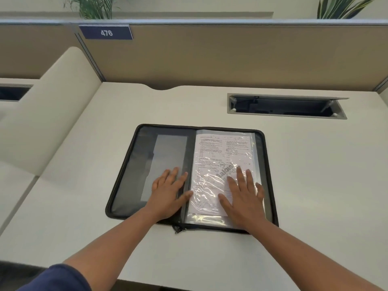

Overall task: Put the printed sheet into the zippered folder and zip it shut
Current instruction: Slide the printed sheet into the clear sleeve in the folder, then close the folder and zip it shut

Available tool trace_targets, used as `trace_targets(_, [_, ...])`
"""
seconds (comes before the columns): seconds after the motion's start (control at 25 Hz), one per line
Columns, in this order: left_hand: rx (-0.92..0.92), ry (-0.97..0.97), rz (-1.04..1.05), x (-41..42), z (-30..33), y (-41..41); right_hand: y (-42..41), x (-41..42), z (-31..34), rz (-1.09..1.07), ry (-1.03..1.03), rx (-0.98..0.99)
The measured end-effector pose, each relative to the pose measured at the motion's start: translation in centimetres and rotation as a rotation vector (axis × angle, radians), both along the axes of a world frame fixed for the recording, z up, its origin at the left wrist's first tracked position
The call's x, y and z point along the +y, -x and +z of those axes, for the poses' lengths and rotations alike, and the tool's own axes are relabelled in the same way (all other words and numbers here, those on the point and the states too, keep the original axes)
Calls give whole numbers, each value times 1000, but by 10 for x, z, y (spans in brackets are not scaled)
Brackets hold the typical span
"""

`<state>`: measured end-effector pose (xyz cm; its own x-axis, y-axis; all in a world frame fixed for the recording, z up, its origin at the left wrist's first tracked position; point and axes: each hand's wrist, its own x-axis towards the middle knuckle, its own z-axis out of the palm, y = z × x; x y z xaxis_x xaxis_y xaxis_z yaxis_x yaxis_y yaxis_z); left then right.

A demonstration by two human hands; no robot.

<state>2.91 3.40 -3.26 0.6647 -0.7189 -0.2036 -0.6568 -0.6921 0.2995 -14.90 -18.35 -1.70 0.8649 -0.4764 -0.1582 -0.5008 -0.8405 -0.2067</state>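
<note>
Printed sheet point(220, 164) is seen under the clear sleeve on the right half of the zippered folder point(126, 171), which is laid open on the desk point(315, 185). Right hand point(244, 198) is pressed flat on the sheet, fingers straight. Left hand point(168, 192) is rested flat on the left half, nothing grasped.

Black folder point(123, 171), white printed sheet point(212, 156)

Zippered folder point(134, 164) lay open flat on desk point(315, 175); printed sheet point(212, 160) apparently under clear sleeve, right half. Left hand point(168, 192), right hand point(244, 198) pressed flat, fingers straight.
</note>
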Motion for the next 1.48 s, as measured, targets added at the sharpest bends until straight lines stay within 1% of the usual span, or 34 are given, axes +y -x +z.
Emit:
trace_targets(0.08, [10, 7, 175, 18, -1, -20, -21, 4, 2, 126, -40, 1])
trace_targets(0.16, [20, -51, 304, 39, 0, -41, -43, 6, 2, 190, -68, 20])
trace_targets(0.28, [26, -151, 384, 67, 1, -60, -61, 0, -4, 192, -77, 72])
trace_targets(0.44, [63, -173, 507, 84, 5, -71, -54, -9, -14, 153, -53, 62])
trace_targets(0.56, [124, -149, 610, 91, 10, -76, -46, -13, -16, 76, -31, 60])
trace_targets(0.8, [152, -53, 667, 84, 30, -92, -34, -22, -16, -177, -2, 90])
trace_targets(0.96, [193, -8, 757, 87, 34, -104, -30, -30, -14, -340, -76, 124])
trace_targets(1.04, [270, 60, 800, 89, 34, -109, -26, -35, -12, -387, -96, 119])
trace_targets(1.12, [398, 187, 841, 93, 38, -113, -23, -43, -9, -437, -143, 91])
trace_targets(1.16, [421, 248, 853, 95, 43, -116, -23, -46, -6, -465, -173, 71])
trace_targets(1.2, [395, 288, 856, 96, 51, -120, -21, -51, -3, -487, -202, 49])
trace_targets(1.32, [280, 315, 787, 91, 91, -134, -16, -62, 4, -526, -271, -22])
trace_targets(1.4, [292, 329, 707, 80, 124, -136, -13, -68, 8, -548, -302, -55])
trace_targets(1.48, [357, 364, 598, 61, 156, -128, -12, -72, 13, -566, -334, -82])
